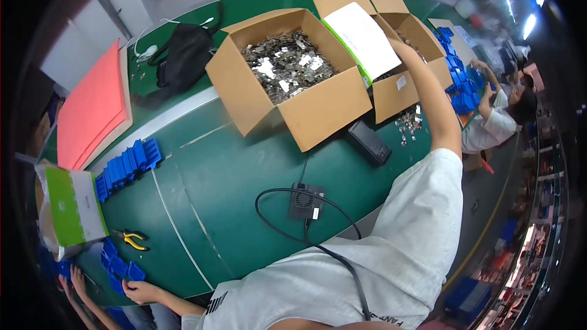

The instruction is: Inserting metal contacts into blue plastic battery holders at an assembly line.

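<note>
Low at the left, my left hand [142,292] is closed at the edge of a blue plastic holder [136,272]. More blue holders [112,261] lie right beside it. My right arm [428,85] stretches across to the far cardboard box [398,101]. The right hand's fingers are hidden behind a white and green carton [364,38] leaning on that box. A larger open cardboard box [318,113] to its left holds a heap of small metal pieces [290,64].
Pliers [131,239] with yellow handles lie near a row of blue holders [128,168]. A black device [306,201] with a looping cable rests mid-table, a black adapter [369,142] beyond it. A co-worker's hands [76,281] are at lower left; another person [498,116] works at right.
</note>
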The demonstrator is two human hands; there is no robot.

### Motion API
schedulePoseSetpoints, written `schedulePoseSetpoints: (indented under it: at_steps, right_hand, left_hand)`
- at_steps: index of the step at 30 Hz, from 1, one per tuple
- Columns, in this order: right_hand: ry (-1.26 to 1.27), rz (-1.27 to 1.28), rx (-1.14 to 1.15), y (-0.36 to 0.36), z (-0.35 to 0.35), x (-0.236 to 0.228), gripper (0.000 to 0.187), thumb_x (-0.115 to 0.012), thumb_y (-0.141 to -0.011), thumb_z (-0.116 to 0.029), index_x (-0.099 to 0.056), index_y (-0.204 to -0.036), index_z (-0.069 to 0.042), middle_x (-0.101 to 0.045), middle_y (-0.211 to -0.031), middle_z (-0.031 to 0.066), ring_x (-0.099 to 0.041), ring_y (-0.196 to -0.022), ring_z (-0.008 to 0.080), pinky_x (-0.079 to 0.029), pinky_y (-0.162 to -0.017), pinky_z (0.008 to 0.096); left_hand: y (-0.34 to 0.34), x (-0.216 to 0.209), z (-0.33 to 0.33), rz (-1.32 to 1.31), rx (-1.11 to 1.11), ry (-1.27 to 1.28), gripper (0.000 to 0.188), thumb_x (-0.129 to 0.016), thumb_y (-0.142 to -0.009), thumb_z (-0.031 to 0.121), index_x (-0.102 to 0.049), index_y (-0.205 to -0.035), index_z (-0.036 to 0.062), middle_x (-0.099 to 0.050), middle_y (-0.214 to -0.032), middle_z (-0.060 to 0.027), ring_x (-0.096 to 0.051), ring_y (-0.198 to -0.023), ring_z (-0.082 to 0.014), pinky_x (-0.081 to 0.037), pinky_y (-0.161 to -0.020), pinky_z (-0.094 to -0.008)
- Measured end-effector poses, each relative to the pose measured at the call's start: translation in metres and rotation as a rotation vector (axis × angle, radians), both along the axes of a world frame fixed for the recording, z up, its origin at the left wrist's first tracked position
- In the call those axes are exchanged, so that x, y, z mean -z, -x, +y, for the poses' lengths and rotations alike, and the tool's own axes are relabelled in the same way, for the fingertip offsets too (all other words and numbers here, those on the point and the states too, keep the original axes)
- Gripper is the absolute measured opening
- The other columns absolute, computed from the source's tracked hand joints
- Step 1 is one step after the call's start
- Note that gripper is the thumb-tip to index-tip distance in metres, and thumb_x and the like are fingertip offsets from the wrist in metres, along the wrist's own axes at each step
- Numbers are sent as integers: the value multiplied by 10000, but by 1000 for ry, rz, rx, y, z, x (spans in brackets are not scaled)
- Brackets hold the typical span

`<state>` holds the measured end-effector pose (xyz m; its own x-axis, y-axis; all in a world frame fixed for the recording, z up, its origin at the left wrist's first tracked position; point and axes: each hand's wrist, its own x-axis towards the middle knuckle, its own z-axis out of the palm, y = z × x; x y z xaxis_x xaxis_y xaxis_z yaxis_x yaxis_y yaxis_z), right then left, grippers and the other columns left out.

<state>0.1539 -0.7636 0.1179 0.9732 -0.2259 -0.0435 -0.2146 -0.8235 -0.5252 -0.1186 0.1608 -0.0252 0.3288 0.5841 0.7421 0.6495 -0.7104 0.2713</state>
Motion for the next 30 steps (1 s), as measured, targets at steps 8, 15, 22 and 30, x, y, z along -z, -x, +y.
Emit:
schedulePoseSetpoints:
  at_steps: [8,15,22,30]
  right_hand:
    - [-238,10,-431,11,98,6,398,-509,-927,-353,-647,-1066,-7,-644,-824,81,-581,-671,155,-447,-555,296]
    - [-465,146,-359,4,105,4,385,-505,-926,-336,-648,-1068,-8,-650,-847,91,-592,-704,170,-460,-587,306]
    - [-640,108,333,-21,44,23,372,-501,-925,-318,-649,-1070,-10,-656,-870,100,-603,-736,184,-473,-618,315]
    - [-605,105,416,20,23,12,359,-478,-930,-265,-619,-1129,-1,-662,-932,91,-619,-771,175,-496,-660,310]
  left_hand:
    - [11,1,-11,-238,132,205,206,-528,-838,37,-672,-981,9,-656,-970,-167,-612,-900,-302,-476,-822,-368]
    - [9,4,-8,-244,152,194,188,-504,-846,31,-660,-945,-3,-644,-946,-142,-607,-881,-261,-475,-807,-343]
    - [5,-1,-5,-215,139,120,204,-513,-863,85,-693,-924,12,-668,-952,-148,-613,-880,-290,-478,-818,-369]
    - [4,-4,-15,-207,110,173,214,-498,-849,95,-692,-909,27,-668,-950,-129,-607,-890,-300,-469,-823,-381]
